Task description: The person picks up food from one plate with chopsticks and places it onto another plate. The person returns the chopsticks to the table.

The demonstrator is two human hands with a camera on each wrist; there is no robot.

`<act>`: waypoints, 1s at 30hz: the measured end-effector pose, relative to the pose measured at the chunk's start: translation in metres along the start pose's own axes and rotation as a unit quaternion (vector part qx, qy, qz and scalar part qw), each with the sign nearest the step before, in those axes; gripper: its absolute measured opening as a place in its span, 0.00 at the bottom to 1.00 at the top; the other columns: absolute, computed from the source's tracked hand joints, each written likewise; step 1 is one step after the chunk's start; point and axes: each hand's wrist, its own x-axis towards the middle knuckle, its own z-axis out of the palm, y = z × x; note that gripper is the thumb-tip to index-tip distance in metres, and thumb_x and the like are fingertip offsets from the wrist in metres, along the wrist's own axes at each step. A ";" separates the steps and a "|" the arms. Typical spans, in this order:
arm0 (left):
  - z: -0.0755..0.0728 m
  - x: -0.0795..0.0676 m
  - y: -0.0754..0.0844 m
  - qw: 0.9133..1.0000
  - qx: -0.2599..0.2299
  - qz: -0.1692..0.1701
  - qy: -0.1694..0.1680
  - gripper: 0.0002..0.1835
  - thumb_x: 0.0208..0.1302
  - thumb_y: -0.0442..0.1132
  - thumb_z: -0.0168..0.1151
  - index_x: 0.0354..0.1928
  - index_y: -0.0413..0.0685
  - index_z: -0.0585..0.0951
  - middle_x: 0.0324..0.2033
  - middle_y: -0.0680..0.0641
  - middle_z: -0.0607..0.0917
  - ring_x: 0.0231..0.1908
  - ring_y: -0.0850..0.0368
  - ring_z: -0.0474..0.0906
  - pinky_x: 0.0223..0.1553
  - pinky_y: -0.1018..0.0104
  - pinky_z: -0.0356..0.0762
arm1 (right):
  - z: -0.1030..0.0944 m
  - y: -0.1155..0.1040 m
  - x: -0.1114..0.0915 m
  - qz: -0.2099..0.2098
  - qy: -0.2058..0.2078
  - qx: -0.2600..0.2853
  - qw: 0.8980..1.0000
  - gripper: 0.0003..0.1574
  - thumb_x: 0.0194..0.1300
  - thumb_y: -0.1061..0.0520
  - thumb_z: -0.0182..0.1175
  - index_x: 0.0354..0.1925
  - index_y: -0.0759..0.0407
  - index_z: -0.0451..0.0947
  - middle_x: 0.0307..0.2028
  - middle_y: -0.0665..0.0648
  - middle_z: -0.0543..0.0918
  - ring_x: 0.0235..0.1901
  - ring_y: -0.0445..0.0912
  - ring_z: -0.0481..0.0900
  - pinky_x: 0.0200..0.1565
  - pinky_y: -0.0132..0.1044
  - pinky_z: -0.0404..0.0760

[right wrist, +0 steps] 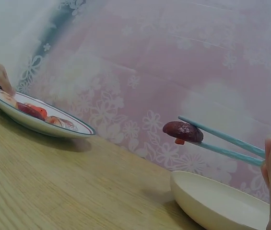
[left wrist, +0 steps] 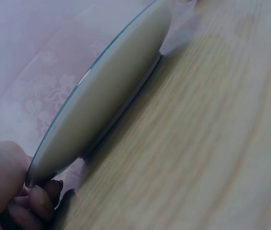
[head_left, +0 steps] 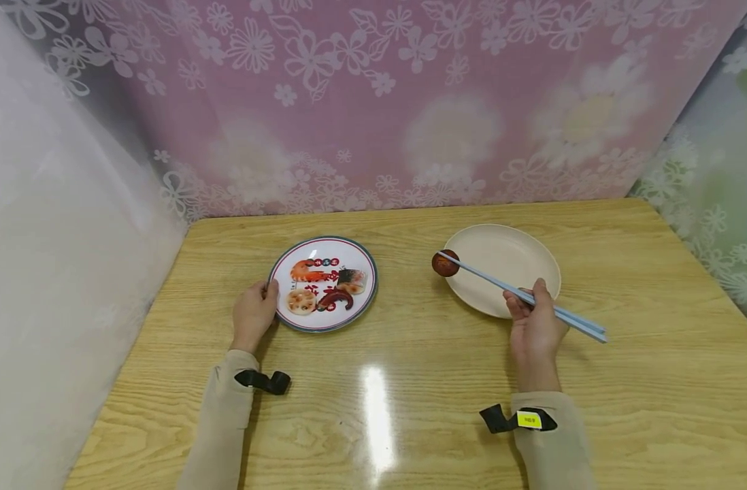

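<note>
My left hand [head_left: 254, 316] pinches the near-left rim of a white plate [head_left: 324, 249], thumb on top and fingers beneath. The plate has a blue-green edge and shows a shrimp, a lotus slice, a tentacle and red characters; in the left wrist view its foot [left wrist: 125, 108] sits close over the table. My right hand [head_left: 537, 333] holds a pair of light-blue chopsticks [head_left: 502, 284]. Their tips grip a round, glossy, dark-brown mushroom [right wrist: 182, 131], raised above the table beside the left rim of a cream plate [head_left: 502, 248]. A small orange bit shows under the mushroom.
The wooden table [head_left: 324, 401] reaches back to a pink floral curtain [head_left: 361, 122]. Pale cloth hangs at the left and a floral cloth at the right. Black straps [head_left: 269, 382] circle both sleeve cuffs. A light reflection lies on the table's near middle.
</note>
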 end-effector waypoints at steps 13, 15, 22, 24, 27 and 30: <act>-0.003 -0.001 0.001 1.000 0.001 -0.003 -0.008 0.19 0.74 0.47 0.46 0.29 0.41 0.76 0.17 0.46 0.77 0.14 0.56 0.72 0.20 0.64 0.66 | 0.007 0.012 -0.005 0.005 -0.018 -0.016 1.000 0.19 0.71 0.61 0.54 0.25 0.72 0.72 0.16 0.63 0.79 0.15 0.49 0.83 0.19 0.31 0.79; -0.003 -0.001 0.001 1.000 0.002 -0.004 -0.008 0.20 0.74 0.46 0.46 0.29 0.40 0.76 0.17 0.45 0.77 0.14 0.56 0.72 0.20 0.64 0.66 | 0.008 0.014 -0.006 0.004 -0.022 -0.026 0.999 0.19 0.71 0.60 0.54 0.24 0.71 0.72 0.16 0.63 0.79 0.15 0.48 0.82 0.19 0.31 0.79; -0.004 -0.001 0.002 1.000 0.001 -0.001 -0.001 0.19 0.74 0.46 0.46 0.28 0.41 0.75 0.16 0.46 0.77 0.14 0.56 0.72 0.21 0.64 0.65 | 0.012 0.021 -0.007 0.001 -0.030 -0.044 0.999 0.20 0.72 0.60 0.53 0.24 0.71 0.73 0.15 0.62 0.79 0.14 0.47 0.82 0.19 0.30 0.78; -0.004 -0.001 0.002 1.000 0.000 0.002 -0.001 0.19 0.74 0.46 0.46 0.28 0.41 0.75 0.16 0.46 0.77 0.14 0.56 0.72 0.21 0.64 0.65 | 0.013 0.022 -0.007 -0.001 -0.029 -0.046 0.999 0.20 0.72 0.60 0.53 0.24 0.71 0.74 0.15 0.62 0.79 0.14 0.47 0.82 0.19 0.30 0.78; -0.004 -0.001 0.003 1.000 -0.003 -0.002 -0.005 0.19 0.74 0.46 0.46 0.29 0.40 0.76 0.17 0.46 0.77 0.14 0.57 0.72 0.20 0.65 0.66 | 0.014 0.024 -0.007 -0.001 -0.030 -0.052 0.998 0.20 0.72 0.59 0.53 0.24 0.71 0.74 0.15 0.61 0.79 0.15 0.46 0.82 0.20 0.29 0.79; -0.003 -0.002 0.003 1.000 -0.003 -0.011 -0.013 0.19 0.74 0.47 0.45 0.31 0.40 0.77 0.18 0.45 0.78 0.14 0.57 0.73 0.20 0.66 0.67 | 0.017 0.026 -0.007 0.008 -0.032 -0.054 0.998 0.21 0.72 0.59 0.52 0.24 0.70 0.74 0.15 0.61 0.79 0.14 0.46 0.81 0.20 0.29 0.78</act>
